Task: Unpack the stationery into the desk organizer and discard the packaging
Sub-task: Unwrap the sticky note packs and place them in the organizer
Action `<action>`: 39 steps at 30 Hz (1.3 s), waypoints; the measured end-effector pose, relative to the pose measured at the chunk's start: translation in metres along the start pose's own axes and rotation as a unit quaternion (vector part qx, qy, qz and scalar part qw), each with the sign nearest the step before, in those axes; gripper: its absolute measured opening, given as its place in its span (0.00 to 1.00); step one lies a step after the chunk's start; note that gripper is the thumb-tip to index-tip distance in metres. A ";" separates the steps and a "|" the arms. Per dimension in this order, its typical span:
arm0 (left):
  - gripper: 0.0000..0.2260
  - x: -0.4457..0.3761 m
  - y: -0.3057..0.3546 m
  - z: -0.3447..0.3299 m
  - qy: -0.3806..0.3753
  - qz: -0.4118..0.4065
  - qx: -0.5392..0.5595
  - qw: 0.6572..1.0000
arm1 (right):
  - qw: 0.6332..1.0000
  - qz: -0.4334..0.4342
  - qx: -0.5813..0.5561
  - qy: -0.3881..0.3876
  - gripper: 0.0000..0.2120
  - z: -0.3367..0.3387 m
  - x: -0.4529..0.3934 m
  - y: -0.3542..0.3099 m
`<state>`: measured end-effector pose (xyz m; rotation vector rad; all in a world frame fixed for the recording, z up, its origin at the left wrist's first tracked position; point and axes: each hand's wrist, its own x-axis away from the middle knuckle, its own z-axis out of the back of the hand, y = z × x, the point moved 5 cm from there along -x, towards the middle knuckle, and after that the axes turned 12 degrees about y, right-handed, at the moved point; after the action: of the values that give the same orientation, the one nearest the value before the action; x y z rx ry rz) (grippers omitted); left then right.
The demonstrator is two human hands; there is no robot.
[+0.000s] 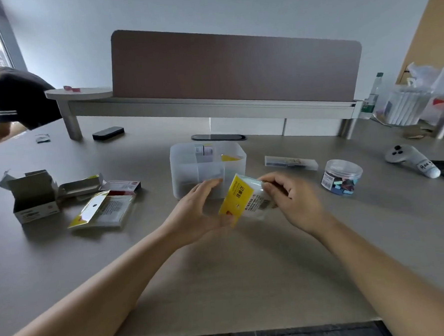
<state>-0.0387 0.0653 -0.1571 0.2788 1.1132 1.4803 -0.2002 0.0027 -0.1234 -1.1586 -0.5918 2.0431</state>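
The yellow-and-clear packet (243, 199) is sitting at the centre of the frame, held between both hands just in front of the translucent desk organizer (208, 168). The left hand (200, 210) is pinching the packet's lower yellow corner with its thumb, the other fingers lying fairly straight toward the organizer's front wall. The right hand (293, 200) is curling its fingers round the packet's clear upper right end; motion blur is hiding the exact grip. Inside the organizer a small white box (203, 150) is standing in a rear compartment, with a yellow item (229, 157) showing to its right. At the left of the frame, an opened grey carton (33, 196), a flattened box (80, 187), a red-and-white box (122, 187) and another yellow-edged packet (101, 210) are lying on the table (222, 271). At the right, a clear flat case (290, 162) and a round jar (341, 177) of coloured pieces are standing apart from the organizer.
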 end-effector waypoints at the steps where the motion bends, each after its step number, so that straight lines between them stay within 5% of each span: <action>1: 0.26 -0.001 0.002 -0.002 0.002 0.021 0.061 0.998 | 0.999 -0.023 -0.042 -0.014 0.08 -0.007 -0.001 -0.004; 3: 0.12 -0.004 0.003 -0.001 0.019 0.048 0.131 0.990 | 0.990 -0.066 -0.121 -0.029 0.05 -0.018 -0.002 -0.007; 10: 0.05 -0.007 -0.008 0.015 0.074 0.135 0.188 0.970 | 0.982 -0.086 -0.168 -0.015 0.09 -0.030 -0.010 -0.006; 26: 0.05 -0.006 -0.014 0.025 0.103 0.251 0.344 0.899 | 0.983 -0.071 -0.170 0.017 0.13 -0.037 -0.029 -0.001; 31: 0.02 -0.008 -0.015 0.025 0.156 0.224 0.315 0.909 | 0.954 -0.149 -0.260 -0.007 0.10 -0.047 -0.027 -0.004; 34: 0.03 -0.009 -0.016 0.026 0.190 0.214 0.283 0.915 | 0.957 -0.170 -0.234 -0.037 0.05 -0.054 -0.022 -0.006; 39: 0.06 -0.009 -0.014 0.027 0.197 0.203 0.259 0.924 | 0.977 -0.143 -0.158 0.012 0.12 -0.057 -0.024 -0.007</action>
<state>-0.0076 0.0674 -0.1503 0.6293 1.8634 1.6178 -0.1402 -0.0084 -0.1335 -1.1944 -1.0364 1.7283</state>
